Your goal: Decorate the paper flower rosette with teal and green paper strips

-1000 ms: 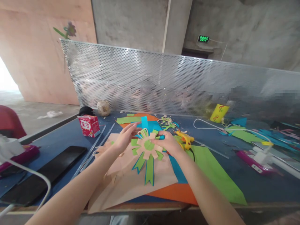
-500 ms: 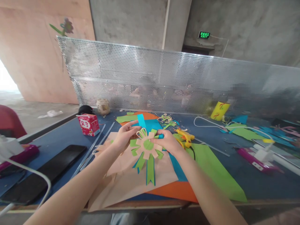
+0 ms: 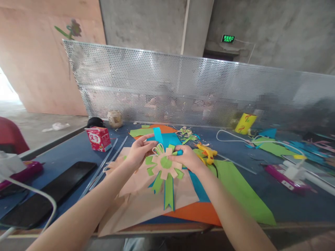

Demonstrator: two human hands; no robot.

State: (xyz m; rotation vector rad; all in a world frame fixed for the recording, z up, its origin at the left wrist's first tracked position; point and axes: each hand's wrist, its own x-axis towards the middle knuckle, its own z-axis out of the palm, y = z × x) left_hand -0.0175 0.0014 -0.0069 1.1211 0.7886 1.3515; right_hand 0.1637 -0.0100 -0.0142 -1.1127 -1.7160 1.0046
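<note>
A paper rosette (image 3: 164, 165) with a green centre, tan petals, green and blue rays and two hanging ribbon tails is held just above the tan paper sheet (image 3: 146, 202). My left hand (image 3: 138, 151) pinches its upper left edge, fingers closed on a looped petal. My right hand (image 3: 187, 158) grips its right side, thumb on the green centre. A blue paper strip (image 3: 158, 134) stands up behind the rosette.
A yellow glue gun (image 3: 206, 153) lies right of my right hand, with green (image 3: 235, 188), orange (image 3: 193, 212) and blue sheets around. A red carton (image 3: 98, 138), clear sticks (image 3: 104, 164), a black phone (image 3: 44, 198), cables and purple devices lie on the blue table. A perforated metal screen (image 3: 183, 90) stands behind.
The rosette has turned slightly and its ribbon tails hang lower toward me. Both hands keep their hold and shifted only a little.
</note>
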